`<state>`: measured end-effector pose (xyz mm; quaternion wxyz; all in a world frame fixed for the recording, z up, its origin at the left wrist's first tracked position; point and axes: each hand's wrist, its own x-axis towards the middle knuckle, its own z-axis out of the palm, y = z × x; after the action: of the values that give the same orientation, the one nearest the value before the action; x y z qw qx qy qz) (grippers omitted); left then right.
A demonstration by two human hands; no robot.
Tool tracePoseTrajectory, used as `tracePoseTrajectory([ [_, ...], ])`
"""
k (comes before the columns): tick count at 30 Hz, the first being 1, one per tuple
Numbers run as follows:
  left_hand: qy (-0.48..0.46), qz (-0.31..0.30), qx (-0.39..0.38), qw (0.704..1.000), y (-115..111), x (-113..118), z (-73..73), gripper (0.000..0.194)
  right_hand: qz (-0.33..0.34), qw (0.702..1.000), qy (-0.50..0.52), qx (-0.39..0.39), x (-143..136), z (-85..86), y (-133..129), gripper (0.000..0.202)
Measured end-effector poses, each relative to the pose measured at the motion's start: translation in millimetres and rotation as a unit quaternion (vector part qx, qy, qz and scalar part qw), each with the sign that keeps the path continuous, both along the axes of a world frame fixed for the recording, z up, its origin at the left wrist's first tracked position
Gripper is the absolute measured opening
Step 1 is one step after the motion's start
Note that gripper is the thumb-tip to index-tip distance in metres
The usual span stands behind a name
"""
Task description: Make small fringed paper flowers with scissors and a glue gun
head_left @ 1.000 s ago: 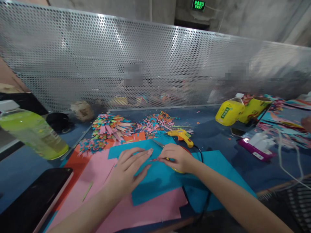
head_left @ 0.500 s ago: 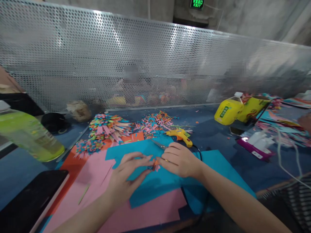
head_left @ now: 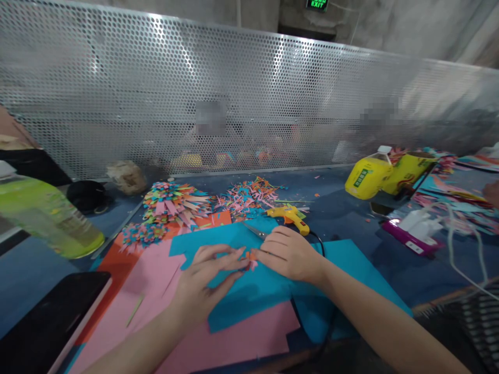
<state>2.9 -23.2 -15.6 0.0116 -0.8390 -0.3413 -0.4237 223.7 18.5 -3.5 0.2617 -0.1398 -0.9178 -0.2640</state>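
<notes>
Between my fingertips is a small cluster of orange and pink paper strips (head_left: 253, 264), partly hidden. My left hand (head_left: 212, 272) pinches its left side, thumb below and fingers above. My right hand (head_left: 290, 254) closes on its right side. Both hands are just over a blue paper sheet (head_left: 234, 309), which lies on pink paper (head_left: 156, 291). Scissors (head_left: 255, 231) lie on the blue sheet, their handles hidden under my right hand. Behind that hand a yellow glue gun (head_left: 290, 215) rests on its side, its black cord running toward me.
Fringed paper pieces (head_left: 173, 202) and a pile of paper scraps (head_left: 249, 197) lie toward the perforated metal screen (head_left: 249, 104). A large green bottle (head_left: 47, 218) and a black phone (head_left: 54, 317) are at left. A yellow bottle (head_left: 366, 176) and purple tissue pack (head_left: 413, 239) are at right.
My right hand's fingers have shifted slightly at the paper strips and lie flatter. More of the pink strip shows below them. My left hand has barely moved.
</notes>
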Motion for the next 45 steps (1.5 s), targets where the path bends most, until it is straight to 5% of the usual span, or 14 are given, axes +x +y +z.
tracePoseTrajectory([
  [19, -0.013, 0.045, -0.010, 0.999, -0.1, -1.5, -2.0, 0.041, -0.002, 1.000, -0.003, 0.004, -1.6, 4.1, -1.8, 0.016],
  [29, -0.117, 0.077, 0.069, 0.988, 1.4, -9.5, 1.1, 0.044, -0.023, 1.000, -0.008, -0.006, -0.1, -2.1, 0.4, 0.017],
  [36, -0.009, 0.044, 0.156, 0.987, -5.5, -3.5, 9.9, 0.033, -0.014, 1.000, 0.014, -0.004, -0.2, -0.7, 0.0, 0.016],
  [45, 0.010, 0.035, 0.113, 0.993, -3.6, -2.5, 4.3, 0.034, -0.002, 1.000, 0.004, 0.016, -0.2, 3.1, -3.8, 0.018],
])
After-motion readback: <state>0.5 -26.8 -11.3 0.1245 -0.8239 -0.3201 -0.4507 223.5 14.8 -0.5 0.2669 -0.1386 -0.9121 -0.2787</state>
